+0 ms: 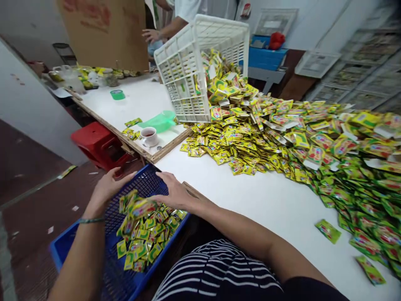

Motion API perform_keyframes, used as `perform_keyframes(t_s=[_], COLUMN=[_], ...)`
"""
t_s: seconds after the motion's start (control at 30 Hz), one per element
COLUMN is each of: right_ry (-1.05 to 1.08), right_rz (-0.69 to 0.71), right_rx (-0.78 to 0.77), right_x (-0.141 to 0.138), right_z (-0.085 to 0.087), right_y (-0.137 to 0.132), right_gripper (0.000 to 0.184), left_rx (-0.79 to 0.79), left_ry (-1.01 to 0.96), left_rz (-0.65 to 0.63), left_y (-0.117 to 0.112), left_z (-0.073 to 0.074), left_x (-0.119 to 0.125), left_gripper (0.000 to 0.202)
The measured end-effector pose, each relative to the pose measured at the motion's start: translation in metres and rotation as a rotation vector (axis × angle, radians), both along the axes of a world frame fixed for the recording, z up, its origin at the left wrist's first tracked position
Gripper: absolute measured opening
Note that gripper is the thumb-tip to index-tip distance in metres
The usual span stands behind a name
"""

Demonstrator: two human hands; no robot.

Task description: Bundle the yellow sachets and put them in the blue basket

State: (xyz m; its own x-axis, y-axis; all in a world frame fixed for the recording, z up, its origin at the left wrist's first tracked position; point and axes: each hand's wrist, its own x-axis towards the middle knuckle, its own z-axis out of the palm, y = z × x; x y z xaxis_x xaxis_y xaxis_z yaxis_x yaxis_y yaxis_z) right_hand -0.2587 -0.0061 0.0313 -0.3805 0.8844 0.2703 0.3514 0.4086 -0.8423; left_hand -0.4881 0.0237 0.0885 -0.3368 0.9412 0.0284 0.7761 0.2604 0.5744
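Note:
My left hand (106,188) is over the far left side of a blue plastic basket (67,240), fingers apart and holding nothing. Across from it, my right hand (177,193) is spread above the basket's right rim. Between the two hands a loose, slightly blurred clump of yellow-green sachets (138,207) hangs over the basket; my right thumb overlaps its edge, and whether they touch I cannot tell. Below the clump, several more sachets (147,238) lie in the basket.
A large sachet heap (250,138) covers the white table's (238,192) right side, spilling from a tipped white crate (191,79). A cup of dark liquid (149,136) stands near the table corner. A red stool (97,144) is at left. Behind the crate stands another person (188,10).

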Motion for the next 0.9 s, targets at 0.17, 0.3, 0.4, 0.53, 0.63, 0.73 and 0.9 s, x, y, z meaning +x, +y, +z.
perform_keyframes(t_s=[0.17, 0.3, 0.4, 0.53, 0.63, 0.73, 0.9], right_ry=[-0.424, -0.788, -0.905, -0.953, -0.970, -0.946, -0.803], right_rz=[-0.274, -0.544, -0.602, -0.554, -0.624, -0.664, -0.722], right_rx=[0.161, 0.113, 0.000, 0.017, 0.022, 0.048, 0.194], right_x=[0.096, 0.180, 0.230, 0.273, 0.296, 0.317, 0.333], right_z=[-0.016, -0.036, -0.058, -0.085, -0.101, -0.116, -0.129], right_y=[0.034, 0.043, 0.030, -0.002, -0.023, -0.036, -0.053], right_gripper=[0.035, 0.038, 0.040, 0.042, 0.045, 0.046, 0.052], left_rx=[0.012, 0.032, -0.036, -0.178, -0.185, -0.152, -0.110], left_ry=[-0.049, 0.078, 0.191, 0.217, 0.259, 0.296, 0.273], left_rz=[-0.353, -0.546, -0.544, -0.719, -0.741, -0.715, -0.824], left_y=[0.026, 0.061, 0.081, 0.078, 0.057, 0.036, 0.014], left_z=[-0.007, -0.021, -0.037, -0.061, -0.075, -0.082, -0.083], left_x=[0.077, 0.166, 0.228, 0.301, 0.346, 0.378, 0.400], left_gripper=[0.068, 0.072, 0.084, 0.094, 0.098, 0.082, 0.052])
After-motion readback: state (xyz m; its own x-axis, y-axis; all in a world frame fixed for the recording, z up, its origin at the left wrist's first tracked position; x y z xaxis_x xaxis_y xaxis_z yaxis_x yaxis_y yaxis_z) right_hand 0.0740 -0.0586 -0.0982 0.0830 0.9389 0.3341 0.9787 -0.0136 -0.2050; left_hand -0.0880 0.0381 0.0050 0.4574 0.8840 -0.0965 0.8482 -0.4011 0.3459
